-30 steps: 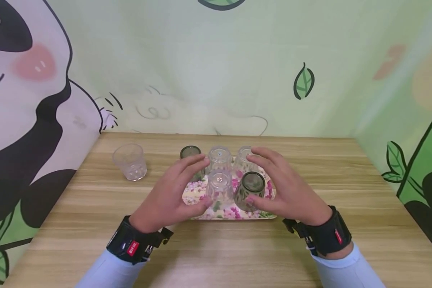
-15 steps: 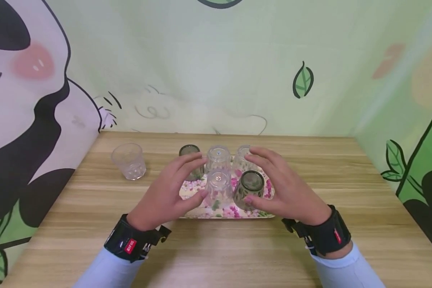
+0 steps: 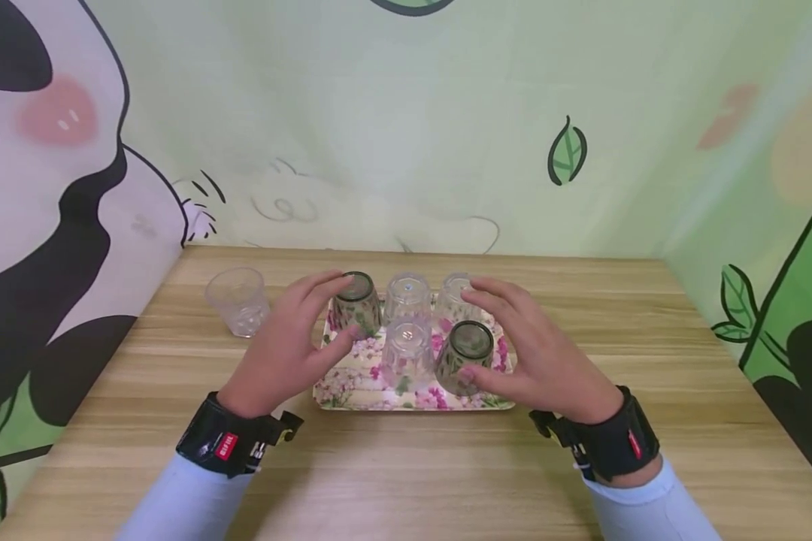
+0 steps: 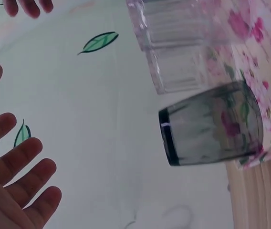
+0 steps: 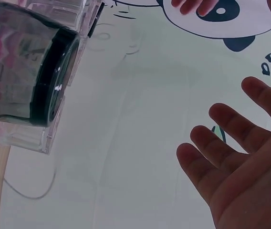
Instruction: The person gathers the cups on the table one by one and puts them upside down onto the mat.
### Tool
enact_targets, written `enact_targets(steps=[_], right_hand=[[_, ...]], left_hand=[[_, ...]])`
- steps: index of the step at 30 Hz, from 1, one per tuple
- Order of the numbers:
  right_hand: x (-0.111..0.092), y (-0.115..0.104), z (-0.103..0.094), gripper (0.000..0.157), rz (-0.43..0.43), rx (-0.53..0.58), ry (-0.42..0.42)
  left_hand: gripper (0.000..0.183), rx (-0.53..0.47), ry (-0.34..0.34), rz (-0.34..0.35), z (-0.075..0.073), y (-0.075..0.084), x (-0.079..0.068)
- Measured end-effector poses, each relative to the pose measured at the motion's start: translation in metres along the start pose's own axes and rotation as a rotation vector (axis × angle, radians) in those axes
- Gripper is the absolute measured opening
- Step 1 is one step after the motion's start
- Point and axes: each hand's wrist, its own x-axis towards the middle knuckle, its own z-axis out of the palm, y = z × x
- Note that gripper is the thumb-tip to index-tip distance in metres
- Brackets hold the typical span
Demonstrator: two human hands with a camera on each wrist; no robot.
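A flower-printed tray (image 3: 352,387) bears several upside-down drinking glasses. My left hand (image 3: 280,349) hovers left of the smoky grey glass (image 3: 359,309) at the tray's back left; the left wrist view shows a gap between its spread fingers (image 4: 28,157) and that grey glass (image 4: 212,126). Over the front right, my right hand (image 3: 544,357) is held with fingers apart and nothing in them, overlapping a second smoky glass (image 3: 465,361) in the head view. In the right wrist view the right fingers (image 5: 231,124) stand clear of this glass (image 5: 21,67). Clear glasses (image 3: 407,361) stand between.
Left of the tray, a clear glass (image 3: 245,309) stands upright on the wooden table (image 3: 406,481), close to the left hand. A printed cloth wall (image 3: 392,135) rises behind the table's back edge. Black straps with cameras circle both wrists.
My left hand has moved left and slightly up, from over the front clear glass to beside the back-left grey glass. My right hand has stayed nearly still. The glasses keep their places.
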Motion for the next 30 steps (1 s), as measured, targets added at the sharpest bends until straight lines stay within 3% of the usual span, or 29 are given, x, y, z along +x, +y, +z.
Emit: enact_targets(steps=[4, 10, 16, 23, 30], right_hand=[[0.002, 0.001, -0.001, 0.083, -0.003, 0.011, -0.001], [0.002, 0.001, -0.002, 0.082, 0.02, 0.015, -0.011], [0.001, 0.001, -0.001, 0.082, 0.037, 0.016, -0.022], [0.0, 0.002, 0.002, 0.079, -0.009, 0.012, 0.008], [-0.002, 0.002, 0.001, 0.071, 0.002, 0.023, 0.028]], left_hand=[[0.059, 0.036, 0.018, -0.029, -0.004, -0.014, 0.002], [0.059, -0.006, 0.021, -0.09, -0.009, -0.034, 0.002], [0.06, 0.075, 0.018, -0.145, -0.012, -0.052, 0.0], [0.066, 0.198, -0.029, -0.225, -0.02, -0.082, -0.001], [0.067, 0.175, -0.065, -0.321, -0.019, -0.093, -0.006]])
